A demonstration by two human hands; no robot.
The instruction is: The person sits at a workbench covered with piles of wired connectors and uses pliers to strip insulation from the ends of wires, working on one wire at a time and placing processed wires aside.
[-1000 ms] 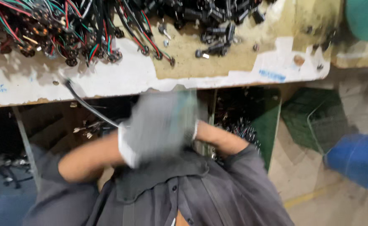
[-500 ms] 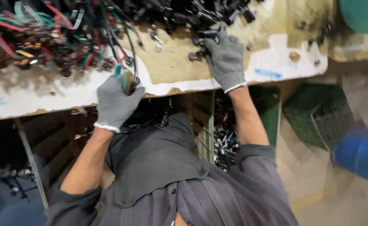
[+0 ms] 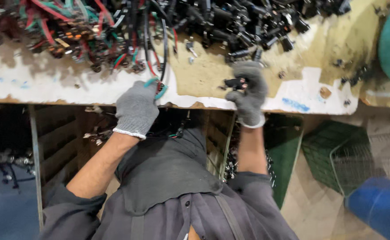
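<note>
Both gloved hands work at the bench's near edge: the left hand [image 3: 136, 108] is closed around a teal and red wire bundle [image 3: 158, 89] trailing from the tangled wire heap [image 3: 79, 33], while the right hand [image 3: 248, 91] pinches a small black connector [image 3: 235, 82] below the pile of black connectors [image 3: 248, 22]. The bench [image 3: 48, 86] is worn, white-painted and scuffed; green crates [image 3: 332, 146] sit on the floor.

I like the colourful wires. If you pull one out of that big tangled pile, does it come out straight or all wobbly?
Probably wobbly: the wires lie bent and looped, so they look floppy. One would likely drag its neighbours along, since they are knotted together. The left hand grips a few at the table edge, and they curve over the glove.
</note>
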